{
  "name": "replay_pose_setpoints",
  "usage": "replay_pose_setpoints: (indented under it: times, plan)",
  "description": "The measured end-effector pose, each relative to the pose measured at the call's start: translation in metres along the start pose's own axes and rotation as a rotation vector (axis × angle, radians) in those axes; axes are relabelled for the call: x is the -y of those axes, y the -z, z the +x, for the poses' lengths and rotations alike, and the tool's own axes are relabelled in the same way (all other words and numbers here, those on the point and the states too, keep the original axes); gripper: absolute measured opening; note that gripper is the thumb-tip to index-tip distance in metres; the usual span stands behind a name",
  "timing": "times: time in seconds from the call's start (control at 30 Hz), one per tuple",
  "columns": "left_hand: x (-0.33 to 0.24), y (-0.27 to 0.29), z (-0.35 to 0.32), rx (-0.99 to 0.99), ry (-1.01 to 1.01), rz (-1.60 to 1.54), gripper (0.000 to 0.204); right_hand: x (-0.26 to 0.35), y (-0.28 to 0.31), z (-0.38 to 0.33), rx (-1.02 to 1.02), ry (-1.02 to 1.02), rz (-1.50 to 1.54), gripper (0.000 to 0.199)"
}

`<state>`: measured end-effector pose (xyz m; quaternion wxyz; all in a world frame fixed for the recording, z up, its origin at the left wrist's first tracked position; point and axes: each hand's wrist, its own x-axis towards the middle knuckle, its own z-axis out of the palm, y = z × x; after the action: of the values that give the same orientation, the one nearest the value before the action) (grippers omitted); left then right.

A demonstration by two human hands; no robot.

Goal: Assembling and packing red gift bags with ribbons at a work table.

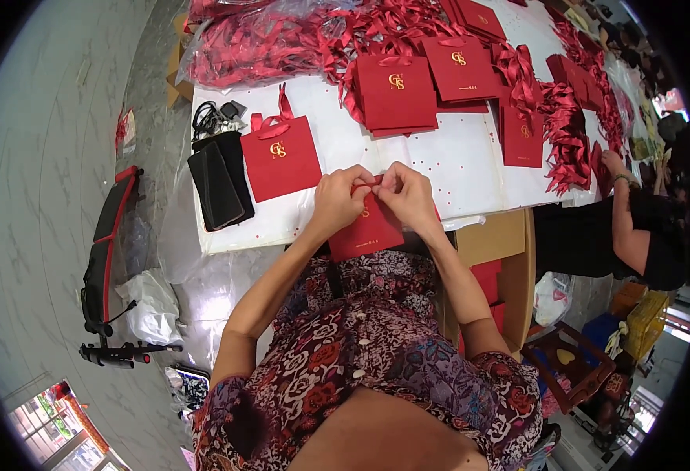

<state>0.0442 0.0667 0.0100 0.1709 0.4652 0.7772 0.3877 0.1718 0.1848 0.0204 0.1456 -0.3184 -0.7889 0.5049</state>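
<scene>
- Far to my left on the white table [439,169] lies a black flat case [219,184], with a tangle of dark cords [213,118] above it. I touch neither.
- Just right of the case a finished red paper bag [282,157] lies flat with its ribbon handle [276,118] up; it looks light and stiff-sided, creased at the folds.
- My left hand [337,200] is curled nearly closed, thumb and fingertips pinching the top edge of the small red bag [368,228] that I hold at the table's near edge, over my lap.
- That bag seems very light, a thin card that keeps its shape but would dent or crease if squeezed in the middle, so I judge the rim beside the ribbon hole the safest hold.
- Between my hands a bit of red ribbon [370,183] shows; it looks soft, limp and somewhat slippery, best gripped close to its end with fingertips.
- My right hand [408,196] is also nearly closed, fingertips pinched on the ribbon at the bag's top, touching my left.
- Further right lie stacked red bags [396,90] and a heap of loose ribbons [565,133].
- At the far right another person's hand [613,163] rests at the table's end, well apart from mine.
</scene>
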Motion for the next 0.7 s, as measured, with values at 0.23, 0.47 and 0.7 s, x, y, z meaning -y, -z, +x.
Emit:
replay_pose_setpoints:
  times: [0.23,0.47,0.7]
  plan:
    - [-0.01,0.013,0.004,0.132,-0.008,-0.062,0.012,0.019,0.012,0.0,0.047,0.171,-0.294,0.022]
    - [-0.024,0.017,-0.005,-0.032,-0.381,0.242,0.009,-0.023,0.038,0.023,0.517,-0.008,0.081,0.026]
    - [-0.017,0.018,-0.004,-0.074,-0.503,0.271,0.01,-0.009,0.04,0.038,0.633,-0.344,0.203,0.026]
